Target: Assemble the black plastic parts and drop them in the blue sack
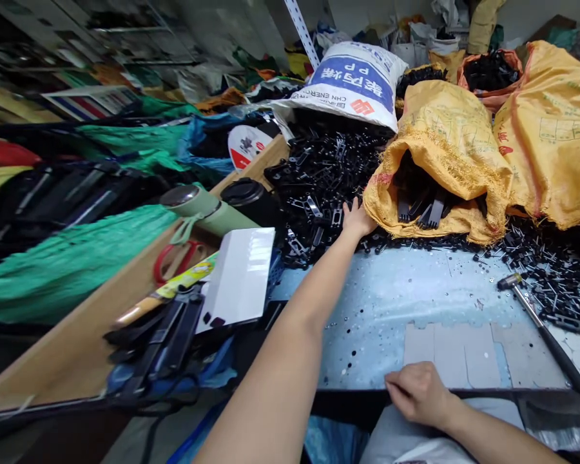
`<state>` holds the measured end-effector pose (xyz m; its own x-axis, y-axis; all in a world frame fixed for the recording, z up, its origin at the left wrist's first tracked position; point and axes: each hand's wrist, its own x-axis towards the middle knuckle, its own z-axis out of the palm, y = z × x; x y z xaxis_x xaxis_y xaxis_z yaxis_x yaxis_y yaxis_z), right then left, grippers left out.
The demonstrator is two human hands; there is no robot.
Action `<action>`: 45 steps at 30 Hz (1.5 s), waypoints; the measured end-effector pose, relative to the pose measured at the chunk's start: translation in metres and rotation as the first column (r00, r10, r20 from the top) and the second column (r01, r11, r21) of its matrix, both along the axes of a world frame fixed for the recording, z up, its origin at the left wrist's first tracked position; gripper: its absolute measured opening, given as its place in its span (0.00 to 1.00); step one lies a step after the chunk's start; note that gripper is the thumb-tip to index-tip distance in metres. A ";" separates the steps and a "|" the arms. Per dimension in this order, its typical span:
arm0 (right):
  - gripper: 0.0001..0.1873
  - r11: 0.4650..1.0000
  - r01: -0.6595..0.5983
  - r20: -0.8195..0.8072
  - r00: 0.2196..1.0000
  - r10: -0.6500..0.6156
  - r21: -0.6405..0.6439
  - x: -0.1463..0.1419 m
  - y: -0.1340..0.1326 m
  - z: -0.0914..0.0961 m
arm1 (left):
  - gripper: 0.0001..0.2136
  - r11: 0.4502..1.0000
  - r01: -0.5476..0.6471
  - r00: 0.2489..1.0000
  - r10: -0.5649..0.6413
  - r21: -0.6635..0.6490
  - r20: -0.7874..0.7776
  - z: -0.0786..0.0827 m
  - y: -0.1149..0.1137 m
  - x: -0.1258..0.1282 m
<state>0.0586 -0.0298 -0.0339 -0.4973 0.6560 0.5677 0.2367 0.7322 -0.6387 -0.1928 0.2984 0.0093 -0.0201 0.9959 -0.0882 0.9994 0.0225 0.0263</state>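
Observation:
My left hand [358, 219] is stretched far forward, fingers spread, at the near edge of a heap of small black plastic parts [331, 171]. Its outer side lies against the mouth of a yellow woven sack [444, 154], inside which black slotted pieces [432, 209] show. Nothing is visible in that hand. Close to my body, my right hand [419, 392] is curled into a fist at the front edge of the light-blue table [367, 309]. Its fingers hide whatever may be inside. Just beyond the fist lie flat grey plates [454, 351].
A hammer [536, 309] lies at the right by loose black pins [555, 270]. On the left stand a wooden board [67, 335], a green flask [217, 212], red scissors [171, 261] and a white panel [244, 277]. A white printed sack [350, 84] rests behind the heap.

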 end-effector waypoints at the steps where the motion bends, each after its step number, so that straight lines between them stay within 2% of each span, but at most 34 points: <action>1: 0.09 1.000 -0.005 0.002 1.000 0.005 -0.011 0.001 0.000 -0.002 | 0.32 1.000 0.006 1.000 -0.006 0.009 -0.016 0.001 -0.011 0.001; 6: 0.10 0.997 0.000 0.029 1.000 0.002 -0.073 0.003 0.002 -0.010 | 0.32 0.999 0.036 0.996 -0.033 0.029 -0.080 -0.001 -0.057 0.002; 10: 0.11 0.995 0.030 0.049 0.998 -0.025 -0.098 0.003 0.004 -0.011 | 0.31 1.000 -0.025 0.999 0.024 -0.007 -0.043 0.003 -0.079 0.008; 11: 0.11 0.995 0.033 0.049 0.998 -0.028 -0.096 0.003 0.004 -0.010 | 0.31 0.999 -0.043 0.999 0.043 0.018 -0.005 0.007 -0.082 0.013; 13: 0.11 0.995 0.038 0.051 0.998 -0.033 -0.089 0.003 0.005 -0.011 | 0.32 0.982 -0.107 0.991 0.093 0.158 0.092 0.016 -0.085 0.029; 14: 0.11 0.995 0.038 0.057 0.998 -0.033 -0.087 0.002 0.005 -0.011 | 0.34 0.952 -0.164 0.981 0.131 0.259 0.141 0.023 -0.084 0.039; 17: 0.10 0.996 0.035 0.086 0.996 -0.028 -0.081 0.000 0.005 -0.013 | 0.39 0.789 -0.355 0.933 0.267 0.501 0.242 0.044 -0.072 0.071; 18: 0.10 0.997 0.034 0.094 0.995 -0.027 -0.075 -0.001 0.006 -0.014 | 0.40 0.758 -0.372 0.928 0.284 0.536 0.243 0.051 -0.066 0.081; 20: 0.09 0.997 0.044 0.097 0.995 -0.038 -0.060 -0.002 0.006 -0.016 | 0.38 0.746 -0.351 0.936 0.274 0.566 0.218 0.063 -0.052 0.098; 22: 0.09 0.998 0.053 0.092 0.995 -0.049 -0.042 -0.004 0.006 -0.017 | 0.34 0.781 -0.247 0.968 0.181 0.573 0.171 0.068 -0.043 0.112; 23: 0.09 0.998 0.052 0.089 0.995 -0.049 -0.032 -0.006 0.006 -0.017 | 0.32 0.812 -0.148 0.987 0.086 0.564 0.136 0.067 -0.040 0.119; 25: 0.09 0.999 0.042 0.098 0.994 -0.040 -0.014 -0.007 0.006 -0.016 | 0.28 0.855 0.172 0.975 -0.218 0.490 0.038 0.057 -0.041 0.135; 26: 0.09 0.999 0.033 0.108 0.994 -0.033 -0.005 -0.008 0.006 -0.016 | 0.26 0.836 0.349 0.924 -0.382 0.424 -0.007 0.049 -0.044 0.145; 27: 0.09 1.000 0.024 0.117 0.993 -0.024 0.001 -0.008 0.006 -0.016 | 0.23 0.794 0.489 0.858 -0.512 0.361 -0.038 0.040 -0.047 0.155; 28: 0.09 1.000 0.016 0.126 0.992 -0.016 0.005 -0.008 0.006 -0.015 | 0.22 0.749 0.580 0.801 -0.597 0.320 -0.055 0.031 -0.051 0.167; 30: 0.09 1.000 0.001 0.133 0.991 -0.002 0.009 -0.008 0.006 -0.015 | 0.20 0.701 0.641 0.750 -0.659 0.314 -0.061 0.015 -0.057 0.191; 32: 0.09 1.000 -0.004 0.130 0.992 0.003 0.008 -0.008 0.007 -0.015 | 0.21 0.700 0.627 0.755 -0.655 0.343 -0.043 0.006 -0.056 0.215; 34: 0.09 1.000 -0.008 0.130 0.991 0.008 -0.003 -0.009 0.008 -0.016 | 0.24 0.725 0.586 0.784 -0.620 0.363 -0.027 0.004 -0.049 0.237; 36: 0.09 0.999 -0.022 0.127 0.992 0.025 -0.026 -0.010 0.008 -0.015 | 0.28 0.773 0.508 0.837 -0.547 0.380 -0.005 0.008 -0.037 0.254; 38: 0.09 0.998 -0.034 0.108 0.993 0.040 -0.055 -0.008 0.005 -0.012 | 0.24 0.833 0.405 0.892 -0.450 0.378 0.036 0.014 -0.023 0.266; 40: 0.10 0.997 -0.042 0.077 0.996 0.047 -0.067 0.002 0.003 -0.004 | 0.16 0.875 0.336 0.922 -0.381 0.349 0.066 0.024 -0.006 0.269; 42: 0.10 0.997 -0.063 0.082 0.994 0.066 -0.037 0.021 0.006 0.008 | 0.12 0.900 0.263 0.945 -0.313 0.348 0.094 0.036 0.014 0.263; 44: 0.10 0.995 -0.090 0.148 0.986 0.082 0.042 0.047 0.024 0.023 | 0.12 0.895 0.125 0.960 -0.217 0.429 0.175 0.051 0.040 0.248; 45: 0.10 0.991 -0.096 0.200 0.977 0.077 0.089 0.061 0.040 0.031 | 0.12 0.868 0.034 0.953 -0.177 0.496 0.244 0.057 0.054 0.238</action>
